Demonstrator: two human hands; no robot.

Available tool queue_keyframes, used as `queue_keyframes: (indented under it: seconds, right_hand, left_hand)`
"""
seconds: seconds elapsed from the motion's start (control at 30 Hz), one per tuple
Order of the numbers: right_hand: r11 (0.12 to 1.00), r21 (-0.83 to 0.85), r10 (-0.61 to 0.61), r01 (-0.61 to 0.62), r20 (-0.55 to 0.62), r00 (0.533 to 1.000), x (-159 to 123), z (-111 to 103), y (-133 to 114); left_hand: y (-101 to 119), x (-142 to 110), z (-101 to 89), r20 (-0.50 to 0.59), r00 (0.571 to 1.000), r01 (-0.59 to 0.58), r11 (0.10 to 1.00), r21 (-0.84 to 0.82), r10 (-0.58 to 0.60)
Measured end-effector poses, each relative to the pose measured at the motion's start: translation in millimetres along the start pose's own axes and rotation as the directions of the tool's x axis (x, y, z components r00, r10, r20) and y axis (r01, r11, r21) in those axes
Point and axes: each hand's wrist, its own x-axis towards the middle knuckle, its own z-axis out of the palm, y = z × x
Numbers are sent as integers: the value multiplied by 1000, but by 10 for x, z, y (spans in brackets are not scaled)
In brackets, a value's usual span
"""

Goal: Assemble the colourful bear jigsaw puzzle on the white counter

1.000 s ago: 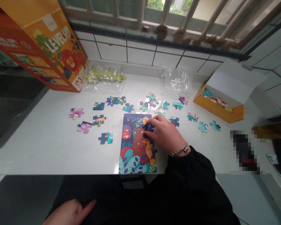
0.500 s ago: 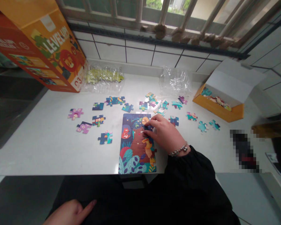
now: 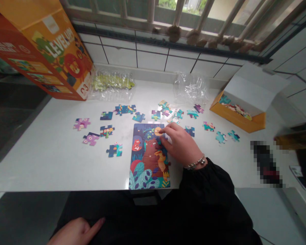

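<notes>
A barred window (image 3: pixel 183 13) and white wall tiles (image 3: pixel 153 58) stand behind a white surface (image 3: pixel 40 166) that carries a tall orange puzzle box (image 3: pixel 43 47), two clear plastic bags (image 3: pixel 191 88) and an orange tray (image 3: pixel 238 119) with pieces inside. A rectangular jigsaw puzzle (image 3: pixel 149 163) showing a bear among leaves lies near the front edge, directly before the person and nearly whole, with loose jigsaw pieces (image 3: pixel 156 115) spread above it and to both sides. The right hand (image 3: pixel 179 144) rests at the puzzle's upper right, beside an orange moon; its grip is narrow, with no piece visible in it. The left hand (image 3: pixel 73 233) lies open on the person's dark clothing. The step in hand looks like checking a seated piece, and the next move seems to call for a matching loose piece.
</notes>
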Motion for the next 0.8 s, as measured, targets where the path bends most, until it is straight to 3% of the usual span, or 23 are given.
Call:
queue_keyframes:
  seconds: [0.1, 0.2, 0.27, 0.37, 0.43, 0.5, 0.67, 0.8]
  right_hand:
    - [1000, 15, 28, -26, -211, 977, -1, -57, 22]
    - [999, 21, 39, -34, -295, 955, -7, -90, 36]
    - [999, 17, 33, -30, -241, 970, -14, -74, 33]
    - [999, -23, 41, -42, -15, 999, -24, -8, 18]
    - [997, -44, 63, -59, 105, 992, -28, 20, 10]
    - [996, -46, 77, -72, 105, 991, -34, -7, 12]
    - [992, -55, 114, -118, -59, 992, -133, -282, 84]
    - [988, -85, 141, -132, 107, 984, -307, -420, 79]
  left_hand:
    - [1, -10, -7, -13, 1000, -7, 1000, 2, 7]
    - [-2, -16, -14, -13, 1000, -9, 1000, -2, 9]
    - [-1, -16, -13, -8, 1000, -11, 1000, -7, 11]
    - [0, -11, -4, -12, 1000, 2, 1000, -7, -2]
    - [-1, -6, 3, -9, 1000, 7, 1000, 3, -7]
    - [-6, -3, 8, -4, 1000, 6, 1000, 11, -6]
    - [12, -15, 12, -17, 1000, 8, 1000, 9, -7]
    - [75, -37, -2, -8, 999, 53, 998, 22, -53]
